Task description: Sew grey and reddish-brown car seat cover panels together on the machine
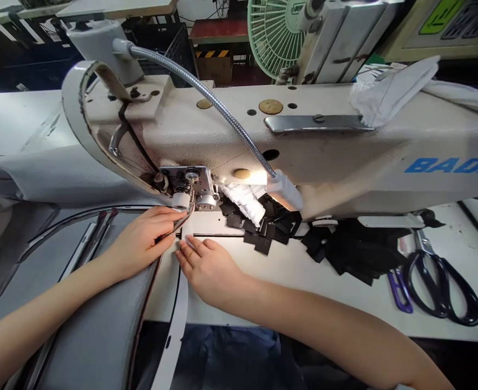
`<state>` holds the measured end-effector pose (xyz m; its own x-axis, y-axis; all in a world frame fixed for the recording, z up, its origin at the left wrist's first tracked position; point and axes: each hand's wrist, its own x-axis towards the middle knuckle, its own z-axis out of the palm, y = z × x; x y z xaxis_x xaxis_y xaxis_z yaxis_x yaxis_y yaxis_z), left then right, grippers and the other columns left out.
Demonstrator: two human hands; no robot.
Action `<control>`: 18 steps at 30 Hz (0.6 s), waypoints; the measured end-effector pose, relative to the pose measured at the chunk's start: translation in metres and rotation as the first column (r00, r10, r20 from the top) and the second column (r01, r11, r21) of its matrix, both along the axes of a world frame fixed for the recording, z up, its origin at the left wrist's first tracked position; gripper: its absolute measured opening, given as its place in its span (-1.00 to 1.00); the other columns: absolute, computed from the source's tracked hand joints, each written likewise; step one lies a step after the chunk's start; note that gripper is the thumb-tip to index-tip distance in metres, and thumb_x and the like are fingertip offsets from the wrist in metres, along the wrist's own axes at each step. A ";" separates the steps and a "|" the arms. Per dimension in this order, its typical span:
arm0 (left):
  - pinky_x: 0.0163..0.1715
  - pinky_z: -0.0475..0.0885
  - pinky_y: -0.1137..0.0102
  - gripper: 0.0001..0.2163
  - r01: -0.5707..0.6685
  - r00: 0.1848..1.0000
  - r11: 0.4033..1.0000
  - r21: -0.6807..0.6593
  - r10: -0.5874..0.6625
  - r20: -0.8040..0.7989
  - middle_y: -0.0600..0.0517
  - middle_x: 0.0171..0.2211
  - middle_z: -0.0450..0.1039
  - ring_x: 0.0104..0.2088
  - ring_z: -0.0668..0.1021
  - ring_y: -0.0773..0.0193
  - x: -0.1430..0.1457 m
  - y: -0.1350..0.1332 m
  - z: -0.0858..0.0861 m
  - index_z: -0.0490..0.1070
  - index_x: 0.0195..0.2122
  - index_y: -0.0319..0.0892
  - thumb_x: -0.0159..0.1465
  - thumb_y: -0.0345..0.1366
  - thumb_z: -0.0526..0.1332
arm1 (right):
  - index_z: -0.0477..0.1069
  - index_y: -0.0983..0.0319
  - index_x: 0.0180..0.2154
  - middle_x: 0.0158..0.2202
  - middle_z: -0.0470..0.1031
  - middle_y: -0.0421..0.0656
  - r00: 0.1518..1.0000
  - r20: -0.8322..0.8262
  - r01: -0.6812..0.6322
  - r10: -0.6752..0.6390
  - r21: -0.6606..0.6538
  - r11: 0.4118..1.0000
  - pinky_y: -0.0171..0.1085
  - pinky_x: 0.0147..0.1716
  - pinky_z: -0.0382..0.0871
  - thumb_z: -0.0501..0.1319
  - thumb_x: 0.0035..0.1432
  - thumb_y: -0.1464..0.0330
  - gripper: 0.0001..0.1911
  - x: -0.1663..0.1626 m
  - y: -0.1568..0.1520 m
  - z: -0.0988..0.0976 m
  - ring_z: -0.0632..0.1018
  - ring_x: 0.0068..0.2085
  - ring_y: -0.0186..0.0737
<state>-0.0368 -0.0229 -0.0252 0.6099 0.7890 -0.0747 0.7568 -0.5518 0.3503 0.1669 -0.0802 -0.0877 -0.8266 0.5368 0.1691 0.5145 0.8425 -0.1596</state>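
A sewing machine (239,141) stands across the view, its lamp lit beside the needle area. My left hand (151,235) is closed on the edge of a grey fabric panel (104,319) with dark piping, its fingertips close to the presser foot (191,201). A long white strip (177,325) runs from the lap over the table edge up toward the needle. On that strip rest the fingertips of my right hand (212,271), the fingers stretched out and slightly apart. Where the strip and the panel's edge meet is partly hidden by my left fingers.
Small black fabric pieces (269,227) are heaped by the machine bed, with a white crumpled cloth (244,203) among them. More black pieces (356,249) lie to the right, near black-handled scissors (442,281) and a purple-handled tool (400,290). A green fan (277,35) stands behind.
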 end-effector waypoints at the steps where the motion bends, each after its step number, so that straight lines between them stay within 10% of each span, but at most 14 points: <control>1: 0.15 0.39 0.15 -0.69 0.003 1.000 1.000 0.004 -0.003 -0.004 -0.02 0.11 0.51 0.17 0.43 0.08 0.000 0.000 0.000 0.40 -0.45 -0.14 0.38 -0.23 0.01 | 0.34 0.48 0.20 0.26 0.34 0.21 1.000 0.000 0.006 -0.006 0.001 1.000 -0.07 0.02 0.43 0.09 0.39 0.44 -0.58 0.000 -0.001 -0.001 0.42 0.25 0.04; 18: 0.16 0.41 0.11 -0.64 0.095 0.984 0.986 0.139 -0.071 -0.166 -0.14 0.08 0.52 0.11 0.46 0.02 0.018 -0.008 -0.005 0.54 -0.03 -0.27 0.37 -0.32 -0.01 | 0.45 0.52 0.08 0.16 0.47 0.19 0.997 -0.054 0.060 -0.055 0.098 0.993 -0.04 -0.08 0.43 0.01 0.39 0.44 -0.62 -0.002 0.002 0.003 0.49 0.18 0.17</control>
<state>-0.0184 -0.0307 -0.0305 0.6631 0.7457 -0.0644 0.7459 -0.6512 0.1398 0.1645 -0.0786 -0.0843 -0.7837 0.5615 0.2658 0.5558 0.8248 -0.1036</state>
